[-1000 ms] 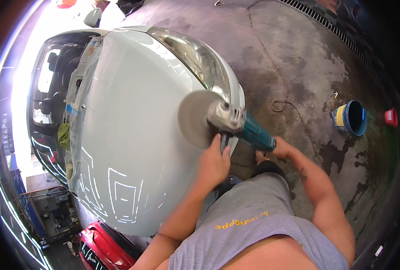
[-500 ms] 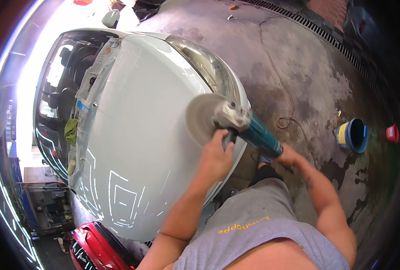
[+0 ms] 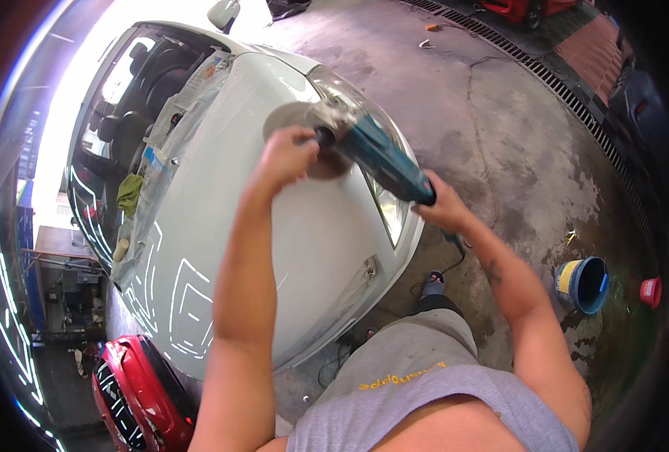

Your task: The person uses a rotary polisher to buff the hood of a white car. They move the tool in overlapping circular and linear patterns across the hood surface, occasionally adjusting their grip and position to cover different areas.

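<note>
A teal rotary polisher (image 3: pixel 383 154) with a metal head is held over the white car's hood (image 3: pixel 319 252). Its round pad (image 3: pixel 288 117) is blurred and lies over the hood near the headlight (image 3: pixel 387 215). My left hand (image 3: pixel 283 157) is closed round the black side handle by the polisher's head. Around the rear end of the body, my right hand (image 3: pixel 441 203) is wrapped, with the power cord hanging below it. The polisher's body passes above the headlight. Whether the pad presses flat on the paint I cannot tell.
Plastic and paper masking (image 3: pixel 187 105) runs along the windshield base, with a green cloth (image 3: pixel 129 193) on it. A blue bucket (image 3: pixel 570 290) and a red tub (image 3: pixel 650 292) stand on the wet floor. A red car (image 3: pixel 140 377) is at lower left; a drain grate (image 3: pixel 534 69) crosses far right.
Both hands have carried the polisher away from me and to the left, toward the windshield side and along the headlight. My view has shifted slightly. Both grips stay closed.
</note>
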The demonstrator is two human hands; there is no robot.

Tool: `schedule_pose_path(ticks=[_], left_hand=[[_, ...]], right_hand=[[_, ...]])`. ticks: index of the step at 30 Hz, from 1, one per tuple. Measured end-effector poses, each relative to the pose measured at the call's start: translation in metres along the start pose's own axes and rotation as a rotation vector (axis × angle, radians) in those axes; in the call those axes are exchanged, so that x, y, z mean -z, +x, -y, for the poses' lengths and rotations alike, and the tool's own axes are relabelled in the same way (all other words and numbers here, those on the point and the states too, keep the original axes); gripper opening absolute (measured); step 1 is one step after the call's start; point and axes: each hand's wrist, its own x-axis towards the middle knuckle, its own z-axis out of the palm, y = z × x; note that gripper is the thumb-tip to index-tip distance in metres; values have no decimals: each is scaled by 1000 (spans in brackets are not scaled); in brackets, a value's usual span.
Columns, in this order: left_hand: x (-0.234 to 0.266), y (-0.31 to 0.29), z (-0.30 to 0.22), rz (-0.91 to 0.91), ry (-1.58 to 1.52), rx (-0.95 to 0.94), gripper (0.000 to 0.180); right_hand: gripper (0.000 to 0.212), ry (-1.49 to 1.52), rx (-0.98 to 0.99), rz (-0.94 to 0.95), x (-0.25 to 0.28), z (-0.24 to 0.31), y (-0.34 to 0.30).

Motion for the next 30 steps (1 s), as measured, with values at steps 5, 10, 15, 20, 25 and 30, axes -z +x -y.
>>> schedule_pose_path(ticks=[5,10,15,20,25,30], left_hand=[[38,25,-15,-42,-67,113,41],[-45,-21,33,-141,-5,-170,40],[-139,-145,53,-102,-123,-145,44],[-162,-193,65,-19,-29,-203,45],[-140,-171,44,-3,-68,-121,46],[-90,-108,13,-154,25,-166,43]], right_hand=[[65,-32,-153,96,20,62,55],[58,-195,-78,24,35,24,-10],[55,-273,-251,-79,-7,-48,-140],[57,-87,-306,-126,-53,-69,-216],[59,-134,-283,-89,-36,-49,-180],[52,-35,-287,15,-23,-34,-89]])
